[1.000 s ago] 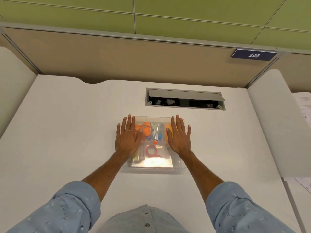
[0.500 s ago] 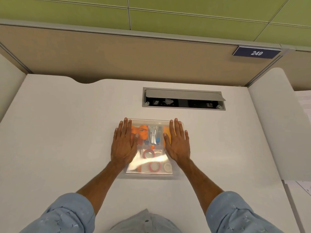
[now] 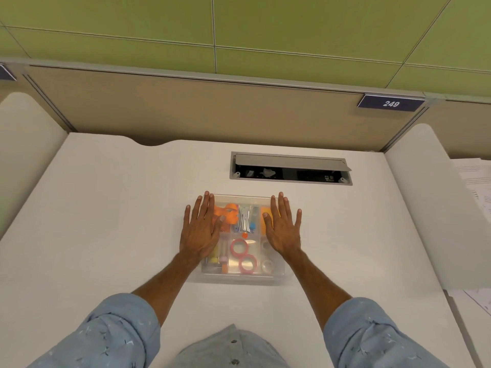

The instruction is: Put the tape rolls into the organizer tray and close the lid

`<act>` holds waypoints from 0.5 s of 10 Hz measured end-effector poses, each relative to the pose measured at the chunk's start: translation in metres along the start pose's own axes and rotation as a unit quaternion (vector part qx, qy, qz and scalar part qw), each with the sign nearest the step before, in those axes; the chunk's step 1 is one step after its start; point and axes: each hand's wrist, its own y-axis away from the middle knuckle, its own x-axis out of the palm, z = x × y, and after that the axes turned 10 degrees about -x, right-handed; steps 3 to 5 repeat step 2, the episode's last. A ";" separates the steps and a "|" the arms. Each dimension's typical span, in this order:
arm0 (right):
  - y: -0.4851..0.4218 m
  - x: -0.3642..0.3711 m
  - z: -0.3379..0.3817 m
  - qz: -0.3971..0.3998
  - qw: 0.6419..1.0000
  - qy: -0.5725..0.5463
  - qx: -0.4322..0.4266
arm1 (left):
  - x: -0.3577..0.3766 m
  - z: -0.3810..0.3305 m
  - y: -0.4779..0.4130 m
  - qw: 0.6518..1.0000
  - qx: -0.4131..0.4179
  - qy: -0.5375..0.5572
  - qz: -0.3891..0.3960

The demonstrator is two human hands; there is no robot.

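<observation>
Left hand (image 3: 199, 229) and right hand (image 3: 283, 228) lying flat, fingers spread and straight, palms down on the clear lid (image 3: 240, 201) of the organizer tray (image 3: 243, 276), gripping nothing, only pressing. Left palm over the left edge, right palm over the right edge, thumbs turned inward toward the middle. Under the lid, two pink tape rolls (image 3: 243, 257) lying flat in a near middle compartment, touching or nearly so, with two paler clear rolls (image 3: 266, 257) in the compartment just to their right. Further back, orange pieces and a metal stapler-like tool, blurred through the plastic. Tray resting near the middle of the white counter (image 3: 111, 208), long axis running left to right, near long side facing the person, well short of the open cable hatch (image 3: 291, 170) behind it. Probably light, stiff, thin plastic, smooth and a little slippery, likely to flex under pressure at the centre; best pressed along the rims and corners, where a snap fit would seat. Rolls themselves light and rigid. Lid apparently down, task close to done; whether fully latched cannot be told.
</observation>
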 end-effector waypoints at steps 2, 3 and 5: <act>0.029 -0.001 0.019 -0.028 0.999 0.034 -0.018 | -0.012 -0.011 0.023 0.999 0.019 -0.045 -0.023; 0.029 -0.001 0.019 -0.028 0.999 0.034 -0.018 | -0.012 -0.011 0.023 0.999 0.019 -0.045 -0.023; 0.029 -0.001 0.019 -0.028 0.999 0.034 -0.018 | -0.012 -0.011 0.023 0.999 0.019 -0.045 -0.023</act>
